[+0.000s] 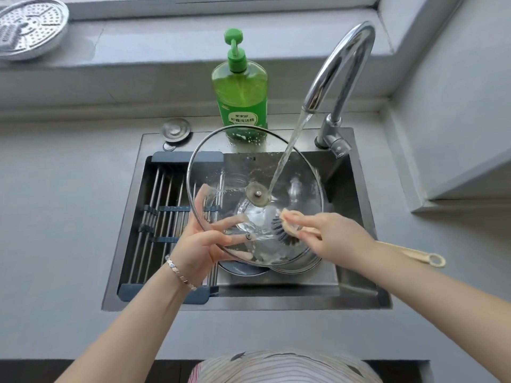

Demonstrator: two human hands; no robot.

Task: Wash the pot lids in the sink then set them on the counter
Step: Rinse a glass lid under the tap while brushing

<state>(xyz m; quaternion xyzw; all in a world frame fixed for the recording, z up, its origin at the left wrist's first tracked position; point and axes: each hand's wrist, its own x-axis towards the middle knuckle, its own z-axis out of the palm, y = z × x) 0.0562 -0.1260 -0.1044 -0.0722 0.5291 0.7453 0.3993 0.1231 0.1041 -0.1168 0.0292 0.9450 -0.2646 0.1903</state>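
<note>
A large glass pot lid (237, 167) with a metal rim is held tilted over the steel sink (356, 194), its underside facing me. My left hand (201, 241) grips its lower left rim, fingers showing through the glass. My right hand (331, 236) grips a dish brush (287, 228) with dark bristles and a long beige handle, the bristles against the inside of the lid. Water runs from the chrome faucet (340, 64) onto the glass near the centre knob fitting. More metal-rimmed lids (301, 265) lie in the basin beneath.
A green dish soap bottle (240, 84) stands behind the sink. A drying rack (163, 217) spans the sink's left half. A perforated metal steamer plate (30, 29) rests on the sill at far left. Grey counter (60, 211) surrounds the sink; a cabinet (470, 150) juts out on the right.
</note>
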